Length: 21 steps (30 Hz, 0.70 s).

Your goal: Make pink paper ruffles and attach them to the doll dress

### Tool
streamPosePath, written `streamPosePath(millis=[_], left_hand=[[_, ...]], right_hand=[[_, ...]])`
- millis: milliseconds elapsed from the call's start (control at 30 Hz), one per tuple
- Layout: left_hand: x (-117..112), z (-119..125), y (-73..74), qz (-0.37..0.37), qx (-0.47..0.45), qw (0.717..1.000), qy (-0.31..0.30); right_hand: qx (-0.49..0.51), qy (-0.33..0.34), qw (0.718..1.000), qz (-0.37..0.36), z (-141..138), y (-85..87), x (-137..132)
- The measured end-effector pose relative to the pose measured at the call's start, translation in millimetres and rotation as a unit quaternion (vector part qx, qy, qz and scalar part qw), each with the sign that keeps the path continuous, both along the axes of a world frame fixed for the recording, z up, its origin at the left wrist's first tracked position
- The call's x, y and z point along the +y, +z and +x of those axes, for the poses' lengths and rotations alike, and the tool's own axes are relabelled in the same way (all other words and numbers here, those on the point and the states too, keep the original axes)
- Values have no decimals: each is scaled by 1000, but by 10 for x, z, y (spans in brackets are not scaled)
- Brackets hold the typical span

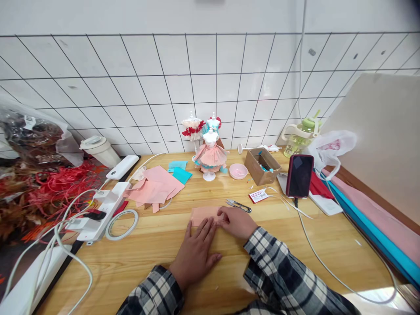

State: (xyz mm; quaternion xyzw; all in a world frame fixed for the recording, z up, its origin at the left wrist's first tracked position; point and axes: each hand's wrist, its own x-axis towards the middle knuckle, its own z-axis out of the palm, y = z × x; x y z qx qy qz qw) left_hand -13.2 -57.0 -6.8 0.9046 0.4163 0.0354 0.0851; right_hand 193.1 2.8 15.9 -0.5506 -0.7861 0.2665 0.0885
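From afar, I see the left hand (196,253) lying flat, fingers slightly parted, on the pink cloth (204,213) mid-table (147,262), left of the snips (241,206). The right hand (239,222) curls its fingers at the cloth's right end; whether they pinch it, I cannot tell.

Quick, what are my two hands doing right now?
Left hand: open, laid flat, fingertips on the pink cloth.
Right hand: fingers curled at the cloth's right end; whether they're pinching it can't be told.
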Motion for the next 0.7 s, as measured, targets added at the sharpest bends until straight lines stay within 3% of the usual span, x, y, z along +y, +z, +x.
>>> streamPosePath(millis=[200, 700], left_hand=[[0, 18, 23, 0, -10, 1000, 4], [26, 39, 91, -20, -10, 1000, 20]], right_hand=[[-5, -46, 999, -15, 178, -21, 2], [-34, -33, 999, -4, 317, -55, 81]])
